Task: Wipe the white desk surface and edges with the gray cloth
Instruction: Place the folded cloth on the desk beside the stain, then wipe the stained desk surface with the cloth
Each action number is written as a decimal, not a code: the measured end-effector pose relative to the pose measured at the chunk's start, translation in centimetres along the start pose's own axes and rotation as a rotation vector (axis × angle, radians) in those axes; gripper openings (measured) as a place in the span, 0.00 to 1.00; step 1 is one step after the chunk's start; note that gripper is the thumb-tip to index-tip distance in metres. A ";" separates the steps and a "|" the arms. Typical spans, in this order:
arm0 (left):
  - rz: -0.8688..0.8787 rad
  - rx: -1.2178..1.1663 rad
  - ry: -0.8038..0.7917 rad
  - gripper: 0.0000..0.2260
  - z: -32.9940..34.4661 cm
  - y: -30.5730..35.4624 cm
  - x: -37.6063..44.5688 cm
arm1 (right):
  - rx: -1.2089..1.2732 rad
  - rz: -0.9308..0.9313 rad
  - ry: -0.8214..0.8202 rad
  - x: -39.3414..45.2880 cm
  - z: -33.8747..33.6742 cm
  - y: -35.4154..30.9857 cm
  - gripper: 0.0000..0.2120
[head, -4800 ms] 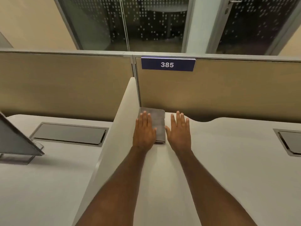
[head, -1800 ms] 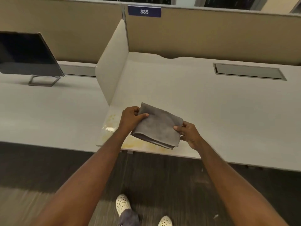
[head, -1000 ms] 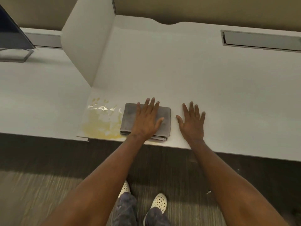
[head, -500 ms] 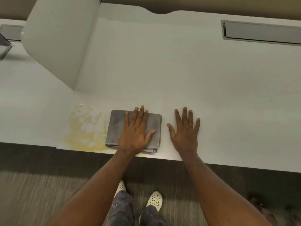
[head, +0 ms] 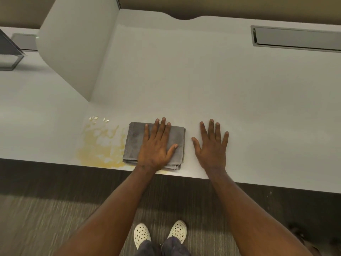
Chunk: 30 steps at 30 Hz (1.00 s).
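The folded gray cloth lies on the white desk at its front edge. My left hand rests flat on the cloth, palm down with fingers spread, not gripping it. My right hand lies flat and spread on the bare desk just right of the cloth, not touching it. A yellow stain with a few shiny wet spots covers the desk directly left of the cloth, reaching the front edge.
A white divider panel stands upright at the back left. A gray cable tray is set into the desk at the back right. A monitor stand sits on the neighbouring desk. My feet stand on dark carpet.
The cloth, held in both hands above the desk edge earlier, now lies on the desk under my flat left hand. Over the last half second both hands stay nearly still.
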<state>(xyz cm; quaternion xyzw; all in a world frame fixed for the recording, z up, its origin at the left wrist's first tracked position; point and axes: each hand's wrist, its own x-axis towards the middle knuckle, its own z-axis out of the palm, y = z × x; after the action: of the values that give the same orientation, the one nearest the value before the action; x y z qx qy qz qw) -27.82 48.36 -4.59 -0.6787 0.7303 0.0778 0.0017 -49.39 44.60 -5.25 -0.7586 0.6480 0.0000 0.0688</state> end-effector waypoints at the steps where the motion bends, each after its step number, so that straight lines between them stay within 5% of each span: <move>1: 0.000 0.000 -0.001 0.37 0.0 0.0 0.0 | 0.000 0.002 0.001 0.0 0.0 0.0 0.35; 11: 0.064 -0.069 -0.026 0.36 -0.6 -0.8 -0.5 | 0.025 0.004 0.034 -0.3 0.2 -0.1 0.33; 21: 0.607 0.092 -0.052 0.35 -0.9 -6.1 1.0 | 0.049 0.009 0.057 -0.1 0.7 0.0 0.35; 30: 0.432 0.068 0.005 0.29 0.0 -3.1 4.5 | 0.020 0.007 0.061 0.1 1.2 0.2 0.33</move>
<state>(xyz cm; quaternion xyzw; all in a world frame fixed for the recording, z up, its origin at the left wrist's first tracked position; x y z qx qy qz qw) -25.05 43.73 -5.44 -0.5061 0.8610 0.0500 0.0059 -49.46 44.63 -6.51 -0.7552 0.6524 -0.0294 0.0563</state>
